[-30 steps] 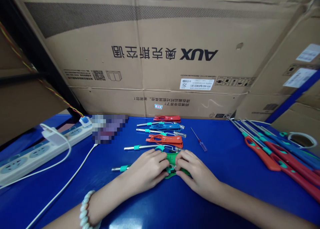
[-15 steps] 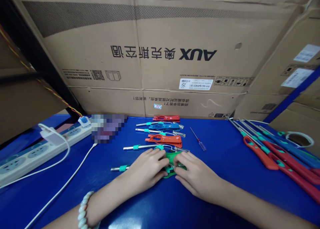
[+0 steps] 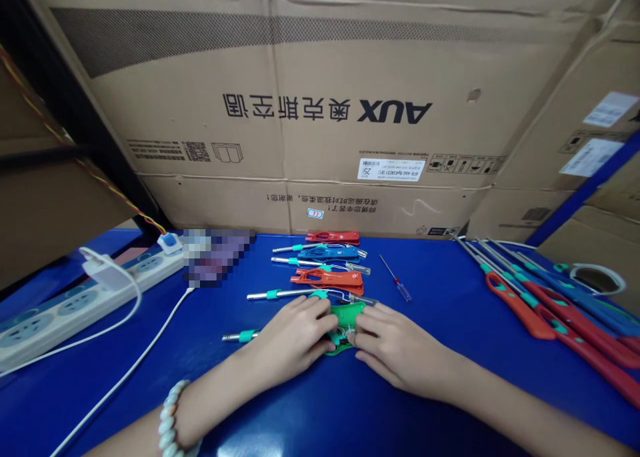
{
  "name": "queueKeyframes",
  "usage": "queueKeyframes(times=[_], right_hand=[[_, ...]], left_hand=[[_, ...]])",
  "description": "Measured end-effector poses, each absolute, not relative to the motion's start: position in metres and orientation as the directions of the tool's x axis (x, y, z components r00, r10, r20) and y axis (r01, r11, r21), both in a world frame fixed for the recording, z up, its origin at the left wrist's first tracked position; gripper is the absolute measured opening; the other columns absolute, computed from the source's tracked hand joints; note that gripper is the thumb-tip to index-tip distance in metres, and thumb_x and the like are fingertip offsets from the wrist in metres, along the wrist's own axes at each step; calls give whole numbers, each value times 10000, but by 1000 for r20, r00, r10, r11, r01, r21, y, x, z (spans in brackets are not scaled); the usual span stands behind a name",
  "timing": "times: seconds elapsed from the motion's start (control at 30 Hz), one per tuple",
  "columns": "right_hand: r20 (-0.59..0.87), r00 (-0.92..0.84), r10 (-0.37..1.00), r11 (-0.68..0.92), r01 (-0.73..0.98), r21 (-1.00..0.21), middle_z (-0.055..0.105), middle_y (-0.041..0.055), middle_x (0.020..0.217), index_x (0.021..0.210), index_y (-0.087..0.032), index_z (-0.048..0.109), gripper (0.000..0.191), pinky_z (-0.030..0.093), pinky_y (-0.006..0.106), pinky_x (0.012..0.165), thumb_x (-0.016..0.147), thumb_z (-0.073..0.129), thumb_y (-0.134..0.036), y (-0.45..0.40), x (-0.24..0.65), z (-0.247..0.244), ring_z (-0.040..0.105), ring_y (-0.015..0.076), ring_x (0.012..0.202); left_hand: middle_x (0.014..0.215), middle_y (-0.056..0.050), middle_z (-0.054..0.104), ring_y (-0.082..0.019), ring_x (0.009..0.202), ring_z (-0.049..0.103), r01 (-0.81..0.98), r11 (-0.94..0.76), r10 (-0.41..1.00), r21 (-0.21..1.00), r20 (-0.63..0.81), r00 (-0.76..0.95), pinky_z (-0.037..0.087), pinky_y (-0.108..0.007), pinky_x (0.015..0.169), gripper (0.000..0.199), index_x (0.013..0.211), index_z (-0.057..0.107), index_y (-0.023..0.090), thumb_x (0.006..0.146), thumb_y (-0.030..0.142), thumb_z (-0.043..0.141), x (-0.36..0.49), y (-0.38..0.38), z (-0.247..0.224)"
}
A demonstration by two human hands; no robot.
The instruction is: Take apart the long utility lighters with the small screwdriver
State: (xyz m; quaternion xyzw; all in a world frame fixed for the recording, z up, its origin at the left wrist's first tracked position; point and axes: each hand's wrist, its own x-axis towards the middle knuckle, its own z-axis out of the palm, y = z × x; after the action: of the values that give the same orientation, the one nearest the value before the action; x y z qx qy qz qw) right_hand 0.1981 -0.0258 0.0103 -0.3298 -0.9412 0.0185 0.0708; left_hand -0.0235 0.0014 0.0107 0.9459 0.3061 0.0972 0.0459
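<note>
Front and centre lies an opened green lighter casing (image 3: 349,314), with thin wires and a teal inner part showing between my hands. My left hand (image 3: 300,334) is closed on the left side of this lighter, fingertips bent over the teal part. From behind that hand a metal lighter tube (image 3: 231,338) with a teal collar sticks out to the left. At the casing's right side my right hand (image 3: 395,344) has its fingers curled and pinched against the lighter; its fingertips partly hide what they grip. Beyond lie an orange casing (image 3: 330,279), a blue casing (image 3: 330,252) and a red casing (image 3: 334,237).
A screwdriver (image 3: 402,292) lies right of the casings. Several long lighters (image 3: 530,310) are piled on the right, near a tape roll (image 3: 597,278). On the left stand a power strip (image 3: 75,304) and a white cable (image 3: 125,370). A cardboard box wall (image 3: 320,64) closes the back.
My right hand has shifted slightly to the right, and more of the green casing and its wires shows. My left hand has stayed in place.
</note>
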Motion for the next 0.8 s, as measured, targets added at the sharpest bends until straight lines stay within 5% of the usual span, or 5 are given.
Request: queueKeyframes(times=[0.53, 0.8], right_hand=[[-31, -787, 617, 772, 612, -169, 676, 79, 1004, 1174, -206, 637, 299, 376, 459, 984, 903, 543, -294, -29, 205, 35, 568, 250, 992], [41, -772, 634, 764, 618, -183, 670, 56, 971, 1119, -239, 663, 240, 416, 402, 905, 917, 536, -265, -21, 208, 34, 588, 220, 935]], left_hand=[[962, -50, 584, -218, 900, 564, 558, -804, 589, 205, 147, 795, 460, -348, 790, 120, 974, 616, 175, 860, 200, 639, -24, 2, 13], [935, -40, 579, -201, 859, 562, 530, -827, 561, 189, 189, 806, 441, -317, 754, 94, 967, 616, 183, 875, 203, 621, -24, 1, 14]])
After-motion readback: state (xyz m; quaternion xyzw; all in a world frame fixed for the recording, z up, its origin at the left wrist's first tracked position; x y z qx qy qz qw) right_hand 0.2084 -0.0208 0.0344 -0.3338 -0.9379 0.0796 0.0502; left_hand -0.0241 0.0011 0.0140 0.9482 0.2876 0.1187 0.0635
